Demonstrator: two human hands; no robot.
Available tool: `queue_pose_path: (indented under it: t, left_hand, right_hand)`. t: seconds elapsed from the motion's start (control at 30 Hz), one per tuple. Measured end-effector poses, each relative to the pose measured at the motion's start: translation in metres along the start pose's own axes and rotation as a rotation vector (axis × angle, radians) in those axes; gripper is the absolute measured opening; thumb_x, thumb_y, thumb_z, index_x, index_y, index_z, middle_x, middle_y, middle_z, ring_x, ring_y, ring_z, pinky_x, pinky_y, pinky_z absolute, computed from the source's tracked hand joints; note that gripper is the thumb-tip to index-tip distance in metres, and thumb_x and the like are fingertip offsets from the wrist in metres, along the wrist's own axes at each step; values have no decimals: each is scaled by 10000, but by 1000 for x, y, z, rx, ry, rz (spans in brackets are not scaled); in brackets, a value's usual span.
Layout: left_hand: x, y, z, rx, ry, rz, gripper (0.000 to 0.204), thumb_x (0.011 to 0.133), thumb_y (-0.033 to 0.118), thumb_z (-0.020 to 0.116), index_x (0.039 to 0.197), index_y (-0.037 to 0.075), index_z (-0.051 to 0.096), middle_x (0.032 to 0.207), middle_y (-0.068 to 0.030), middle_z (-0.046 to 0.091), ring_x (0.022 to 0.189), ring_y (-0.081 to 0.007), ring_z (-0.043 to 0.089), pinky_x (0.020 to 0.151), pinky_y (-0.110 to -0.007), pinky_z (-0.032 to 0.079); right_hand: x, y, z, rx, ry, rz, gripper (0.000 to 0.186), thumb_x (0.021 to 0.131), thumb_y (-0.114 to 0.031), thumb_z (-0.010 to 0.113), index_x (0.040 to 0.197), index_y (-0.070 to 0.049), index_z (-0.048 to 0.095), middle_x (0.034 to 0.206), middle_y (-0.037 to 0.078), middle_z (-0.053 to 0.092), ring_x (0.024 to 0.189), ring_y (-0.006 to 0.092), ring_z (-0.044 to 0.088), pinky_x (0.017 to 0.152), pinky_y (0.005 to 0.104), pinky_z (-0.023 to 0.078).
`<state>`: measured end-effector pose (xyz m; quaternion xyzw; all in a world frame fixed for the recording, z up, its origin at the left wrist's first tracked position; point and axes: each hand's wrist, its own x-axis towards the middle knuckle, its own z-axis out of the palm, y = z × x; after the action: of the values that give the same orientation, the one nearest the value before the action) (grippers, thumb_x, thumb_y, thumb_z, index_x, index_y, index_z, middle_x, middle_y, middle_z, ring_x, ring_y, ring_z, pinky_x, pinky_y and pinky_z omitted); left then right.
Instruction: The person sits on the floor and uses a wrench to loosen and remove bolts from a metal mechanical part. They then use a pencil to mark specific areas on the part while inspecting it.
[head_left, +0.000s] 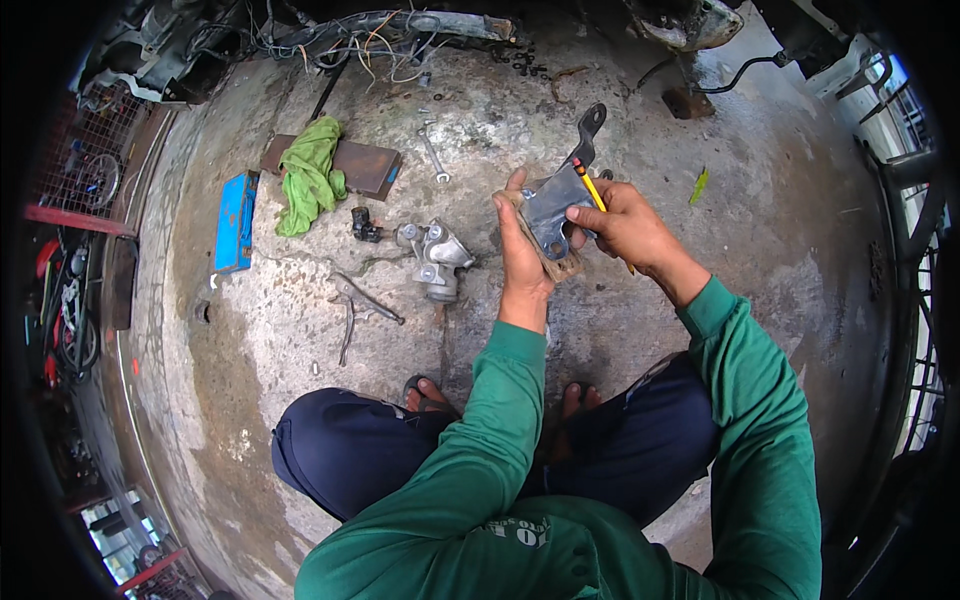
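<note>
A grey metal bracket (553, 208) with a dark curved arm rising from its far end rests in my left hand (523, 258). My left thumb and palm close round its left side. Against the bracket lies a flat brown piece (563, 268), its material hard to tell; most of it is covered. My right hand (634, 230) grips a yellow pencil (592, 190), the red eraser end pointing up and away. The right thumb presses near the bracket's right edge. Beyond the left forearm, a silver metal housing (434, 258) stands on the concrete floor.
Left of the housing are pliers (350, 315), a black fitting (366, 226) and a blue case (235, 222). A green cloth (312, 176) drapes over a brown metal bar (368, 168). Farther off lie a wrench (434, 155) and tangled wires (375, 45). A green leaf (699, 185) lies right.
</note>
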<state>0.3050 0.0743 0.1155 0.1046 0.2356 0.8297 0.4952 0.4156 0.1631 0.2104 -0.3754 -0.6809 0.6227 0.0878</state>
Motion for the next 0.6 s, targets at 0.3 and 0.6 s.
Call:
queue_pose_path:
  t: [0.3, 0.6]
  left_hand:
    - [0, 2, 4, 115, 55, -9, 859, 990, 752, 411, 1566, 131, 266, 1132, -163, 675, 660, -200, 675, 514, -300, 562]
    - [3, -1, -1, 74, 93, 48, 865, 1002, 753, 367, 1562, 99, 290, 1216, -186, 662, 802, -215, 720, 571, -319, 611]
  right_hand:
    - [2, 7, 1, 87, -4, 77, 197, 1037, -183, 618, 1129, -10, 637, 706, 54, 676, 437, 74, 463, 404, 251, 342]
    - [1, 5, 2, 67, -6, 46, 210, 1052, -197, 588, 1094, 2, 638, 712, 77, 688, 434, 102, 496, 406, 261, 385]
